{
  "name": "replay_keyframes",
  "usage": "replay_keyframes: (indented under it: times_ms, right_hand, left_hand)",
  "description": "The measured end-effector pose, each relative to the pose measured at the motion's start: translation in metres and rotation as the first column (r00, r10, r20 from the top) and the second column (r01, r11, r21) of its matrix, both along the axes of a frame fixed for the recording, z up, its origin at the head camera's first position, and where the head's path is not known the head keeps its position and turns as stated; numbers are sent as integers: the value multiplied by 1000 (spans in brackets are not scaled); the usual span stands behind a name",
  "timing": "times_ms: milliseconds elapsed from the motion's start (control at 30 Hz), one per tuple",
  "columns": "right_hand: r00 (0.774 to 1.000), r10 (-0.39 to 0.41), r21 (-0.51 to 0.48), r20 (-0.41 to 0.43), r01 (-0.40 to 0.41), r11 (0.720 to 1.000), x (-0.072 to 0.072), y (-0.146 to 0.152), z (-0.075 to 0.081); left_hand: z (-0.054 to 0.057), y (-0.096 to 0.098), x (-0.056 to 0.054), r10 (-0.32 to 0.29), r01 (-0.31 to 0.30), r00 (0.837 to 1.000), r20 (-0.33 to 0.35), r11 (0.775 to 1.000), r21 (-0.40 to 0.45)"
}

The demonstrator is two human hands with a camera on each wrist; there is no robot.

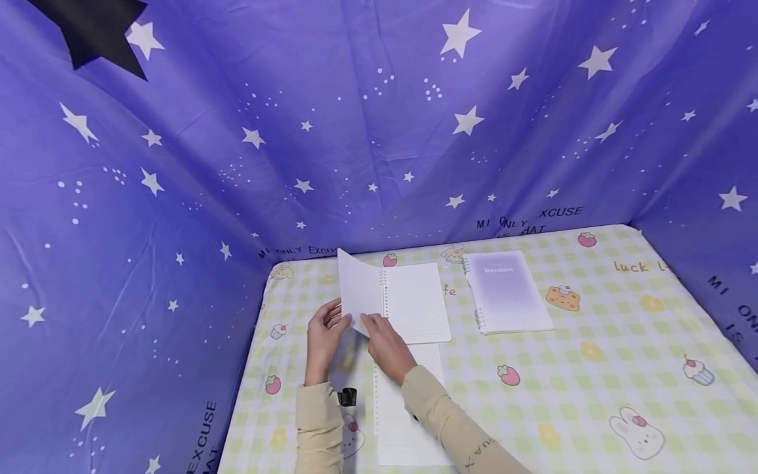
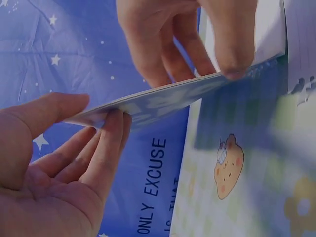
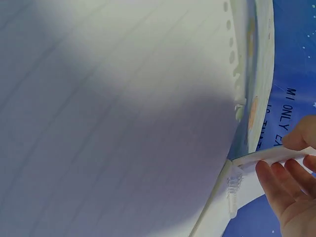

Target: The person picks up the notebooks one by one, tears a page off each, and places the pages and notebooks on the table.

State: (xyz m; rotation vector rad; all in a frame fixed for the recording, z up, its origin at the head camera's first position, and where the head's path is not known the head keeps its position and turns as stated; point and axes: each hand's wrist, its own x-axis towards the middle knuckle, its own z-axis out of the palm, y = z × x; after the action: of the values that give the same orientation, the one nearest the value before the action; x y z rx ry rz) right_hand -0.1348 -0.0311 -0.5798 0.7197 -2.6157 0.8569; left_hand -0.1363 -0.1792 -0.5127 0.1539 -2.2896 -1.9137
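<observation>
A loose-leaf notebook [image 1: 417,303] lies spread out, its lined right-hand page flat and its left-hand cover [image 1: 359,289] lifted at a slant. My left hand [image 1: 324,336] pinches the outer edge of that cover, thumb on the upper face and fingers beneath, as the left wrist view shows. My right hand [image 1: 387,345] has its fingertips on the cover's inner face, with the thumb [image 2: 232,69] at its lower edge. Clear binder rings [image 3: 234,190] sit at the spine in the right wrist view. Below the notebook lies punched lined paper [image 1: 408,421], partly hidden by the right forearm.
To the right lies a closed notebook [image 1: 509,293] with a purple gradient cover reading "freedom". The table wears a green-and-white checked cloth [image 1: 533,401] with cartoon prints. Blue star-patterned curtains [image 1: 355,131] hang around its back and sides.
</observation>
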Motion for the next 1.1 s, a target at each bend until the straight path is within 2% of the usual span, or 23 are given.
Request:
replay_keyframes:
  times_ms: [300,500,667,833,967,1100]
  right_hand:
    - [1000,-23,-88,-17,22,996,-1,1,9]
    - [999,-23,-150,-45,16,989,-1,1,19]
    - [998,-25,-185,-52,15,983,0,3,28]
    - [999,-33,-208,-11,30,978,2,9,38]
    - [999,-42,-232,2,41,972,3,11,41]
    - [999,-46,-258,-9,42,965,4,13,41]
  left_hand:
    - [10,14,1,-85,85,996,-3,990,110]
    - [27,22,11,-142,142,990,-7,983,121]
    - [29,26,14,-149,146,989,21,983,115]
    - [27,32,14,-150,147,988,36,986,73]
    - [24,34,15,-172,169,984,48,983,74]
    - [1,34,10,-192,187,981,35,977,104]
